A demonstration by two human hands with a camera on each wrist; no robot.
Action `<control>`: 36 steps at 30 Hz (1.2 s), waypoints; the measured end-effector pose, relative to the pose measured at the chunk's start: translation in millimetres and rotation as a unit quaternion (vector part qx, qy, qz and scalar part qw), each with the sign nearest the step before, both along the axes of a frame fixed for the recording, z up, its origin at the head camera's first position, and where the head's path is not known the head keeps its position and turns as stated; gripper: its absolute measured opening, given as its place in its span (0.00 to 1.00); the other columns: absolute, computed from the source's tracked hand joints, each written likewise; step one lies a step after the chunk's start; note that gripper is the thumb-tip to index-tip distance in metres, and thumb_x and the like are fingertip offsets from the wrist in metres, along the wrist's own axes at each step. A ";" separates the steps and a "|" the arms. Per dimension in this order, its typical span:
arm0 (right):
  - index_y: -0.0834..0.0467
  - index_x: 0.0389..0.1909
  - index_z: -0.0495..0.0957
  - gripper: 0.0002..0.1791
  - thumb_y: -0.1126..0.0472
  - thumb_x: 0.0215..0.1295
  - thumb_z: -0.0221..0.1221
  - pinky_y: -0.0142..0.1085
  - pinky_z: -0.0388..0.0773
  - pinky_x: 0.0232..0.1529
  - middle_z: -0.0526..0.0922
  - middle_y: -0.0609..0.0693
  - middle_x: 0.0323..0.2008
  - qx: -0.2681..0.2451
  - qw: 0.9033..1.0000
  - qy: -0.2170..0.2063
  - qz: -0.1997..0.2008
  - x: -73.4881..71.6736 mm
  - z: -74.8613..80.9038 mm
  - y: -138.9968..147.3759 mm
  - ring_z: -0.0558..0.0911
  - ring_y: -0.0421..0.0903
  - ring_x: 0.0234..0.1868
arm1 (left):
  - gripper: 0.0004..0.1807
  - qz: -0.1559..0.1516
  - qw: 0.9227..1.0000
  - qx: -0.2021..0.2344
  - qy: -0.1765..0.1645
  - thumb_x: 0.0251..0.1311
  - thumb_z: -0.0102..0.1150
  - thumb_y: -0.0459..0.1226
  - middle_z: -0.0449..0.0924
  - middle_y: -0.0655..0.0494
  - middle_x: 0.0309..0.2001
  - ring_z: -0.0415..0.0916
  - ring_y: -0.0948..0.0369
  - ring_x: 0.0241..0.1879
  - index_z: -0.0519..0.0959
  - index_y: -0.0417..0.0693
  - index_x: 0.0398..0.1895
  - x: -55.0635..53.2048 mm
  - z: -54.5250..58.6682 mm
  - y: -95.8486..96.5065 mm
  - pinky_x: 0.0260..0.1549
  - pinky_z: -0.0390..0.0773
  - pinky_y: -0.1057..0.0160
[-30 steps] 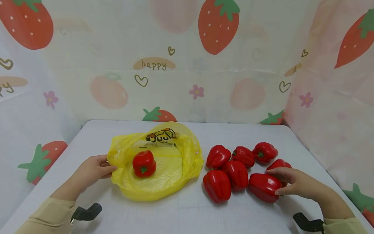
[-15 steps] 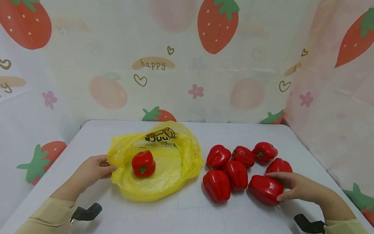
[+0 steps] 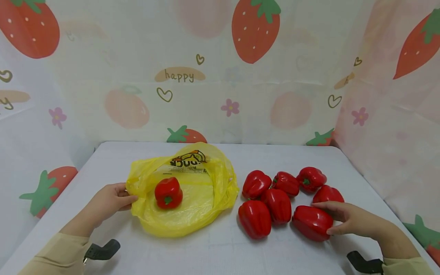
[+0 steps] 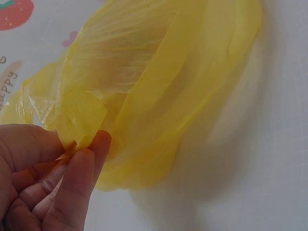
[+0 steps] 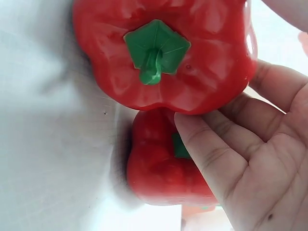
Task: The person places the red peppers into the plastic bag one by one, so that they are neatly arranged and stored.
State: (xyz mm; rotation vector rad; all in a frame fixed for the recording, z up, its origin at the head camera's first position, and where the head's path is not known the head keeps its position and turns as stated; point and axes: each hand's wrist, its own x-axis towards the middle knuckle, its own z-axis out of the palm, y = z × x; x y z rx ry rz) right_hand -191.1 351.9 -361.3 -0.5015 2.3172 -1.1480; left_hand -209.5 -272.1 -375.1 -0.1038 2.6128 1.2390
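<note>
My left hand (image 3: 111, 198) pinches the left edge of a yellow plastic bag (image 3: 196, 223); in the left wrist view the thumb and fingertips bunch its thin film. The bag lies with its mouth spread wide. One red bell pepper (image 3: 169, 193), green stem toward me, sits inside it. At the right, my right hand (image 3: 355, 219) grips another red bell pepper (image 3: 312, 224), lying on its side, between thumb and fingers. Its stem end with a green cap (image 5: 156, 48) faces the right wrist camera. Just behind it is a further pepper (image 3: 328, 194), partly covered by the hand.
Several more red bell peppers (image 3: 255, 219) cluster on the white table (image 3: 192, 256) between the bag and my right hand. A fabric backdrop (image 3: 213, 110) printed with strawberries stands along the table's back and sides. Black wrist mounts (image 3: 102, 250) stick out beside both sleeves.
The gripped pepper has shifted slightly toward me and turned a little with my right hand, uncovering more of the pepper behind. My left hand and the bag stay put.
</note>
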 end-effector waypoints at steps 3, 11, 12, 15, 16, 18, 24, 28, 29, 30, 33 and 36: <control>0.64 0.63 0.60 0.41 0.61 0.48 0.67 0.42 0.80 0.41 0.61 0.70 0.58 0.001 1.000 0.003 0.000 0.1 -1.1 0.0 0.62 0.69 0.56 | 0.34 0.001 1.000 -0.001 0.000 0.54 0.61 0.48 0.79 0.45 0.46 0.78 0.59 0.38 0.67 0.34 0.58 -0.2 -0.6 0.4 0.40 0.80 0.59; 0.64 0.64 0.59 0.43 0.61 0.46 0.68 0.44 0.80 0.41 0.60 0.70 0.58 -0.005 1.000 -0.001 0.002 2.0 -4.5 -2.5 0.57 0.73 0.57 | 0.34 -0.001 1.000 -0.001 0.004 0.54 0.61 0.48 0.79 0.45 0.46 0.79 0.59 0.38 0.68 0.34 0.58 -0.7 -1.4 0.4 0.41 0.80 0.59; 0.64 0.64 0.59 0.43 0.61 0.46 0.68 0.44 0.80 0.41 0.61 0.70 0.58 -0.003 1.000 0.001 0.004 2.1 -4.5 -3.2 0.57 0.73 0.57 | 0.34 -0.001 1.000 -0.001 0.005 0.54 0.61 0.48 0.79 0.45 0.46 0.79 0.59 0.38 0.68 0.34 0.58 -0.7 -1.4 0.4 0.41 0.80 0.59; 0.64 0.64 0.59 0.44 0.60 0.46 0.68 0.45 0.80 0.42 0.61 0.70 0.58 0.004 1.000 0.004 0.005 2.0 -4.5 -5.5 0.57 0.72 0.57 | 0.34 -0.003 1.000 -0.001 0.006 0.54 0.61 0.48 0.79 0.45 0.46 0.79 0.58 0.38 0.68 0.34 0.58 -0.7 -1.3 0.4 0.41 0.80 0.59; 0.65 0.64 0.59 0.44 0.60 0.46 0.69 0.45 0.80 0.42 0.61 0.70 0.58 0.007 1.000 0.005 0.004 1.9 -4.6 -6.3 0.57 0.72 0.57 | 0.34 -0.003 1.000 -0.002 0.006 0.54 0.61 0.48 0.79 0.45 0.46 0.79 0.58 0.39 0.67 0.34 0.58 -0.7 -1.3 0.5 0.41 0.80 0.59; 0.65 0.64 0.58 0.45 0.60 0.45 0.69 0.46 0.80 0.41 0.61 0.70 0.58 0.013 1.000 0.005 0.000 1.7 -4.8 -7.4 0.58 0.72 0.57 | 0.34 -0.004 1.000 -0.001 0.006 0.54 0.61 0.48 0.79 0.45 0.46 0.79 0.58 0.39 0.67 0.34 0.58 -0.9 -1.6 0.4 0.41 0.80 0.59; 0.63 0.64 0.59 0.45 0.59 0.45 0.70 0.47 0.80 0.40 0.62 0.69 0.57 0.025 1.000 0.010 -0.008 0.3 -4.8 -8.4 0.58 0.71 0.56 | 0.34 -0.001 1.000 0.000 0.003 0.54 0.61 0.48 0.79 0.44 0.46 0.79 0.58 0.39 0.67 0.34 0.58 -0.7 -1.3 1.4 0.41 0.80 0.59; 0.64 0.64 0.59 0.46 0.58 0.44 0.70 0.49 0.79 0.41 0.62 0.69 0.58 0.028 0.999 0.016 -0.011 -1.0 -3.5 -7.2 0.58 0.71 0.57 | 0.34 -0.002 1.000 0.004 0.002 0.55 0.61 0.47 0.78 0.44 0.46 0.79 0.58 0.39 0.67 0.33 0.58 -0.8 -0.7 1.0 0.40 0.80 0.59; 0.64 0.64 0.59 0.46 0.58 0.43 0.70 0.49 0.79 0.41 0.61 0.69 0.58 0.028 0.999 0.016 -0.011 -1.3 -3.1 -6.7 0.58 0.71 0.57 | 0.34 -0.004 1.000 0.005 0.003 0.55 0.61 0.47 0.78 0.44 0.46 0.79 0.58 0.39 0.67 0.33 0.58 -0.8 -1.0 0.7 0.40 0.80 0.59; 0.64 0.64 0.58 0.46 0.58 0.44 0.70 0.49 0.79 0.42 0.61 0.70 0.58 0.026 0.999 0.015 -0.010 -1.5 -3.0 -6.3 0.58 0.72 0.57 | 0.33 -0.003 1.000 0.007 0.002 0.55 0.60 0.47 0.79 0.44 0.46 0.79 0.58 0.39 0.67 0.33 0.58 -1.0 -1.3 0.4 0.40 0.80 0.59; 0.65 0.65 0.56 0.48 0.59 0.44 0.70 0.49 0.79 0.43 0.60 0.70 0.59 0.022 1.000 0.012 -0.009 -1.6 -2.5 -5.8 0.58 0.72 0.57 | 0.32 -0.006 1.000 0.011 0.003 0.55 0.60 0.47 0.79 0.44 0.46 0.79 0.58 0.39 0.68 0.34 0.57 -1.4 -2.3 -0.2 0.40 0.80 0.59; 0.65 0.65 0.55 0.49 0.59 0.43 0.70 0.48 0.79 0.42 0.59 0.70 0.59 0.019 1.000 0.008 -0.012 -1.1 -2.6 -6.8 0.57 0.72 0.58 | 0.31 -0.003 1.000 0.013 0.003 0.55 0.61 0.47 0.79 0.45 0.46 0.79 0.58 0.39 0.69 0.34 0.57 -2.2 -3.4 0.2 0.40 0.80 0.59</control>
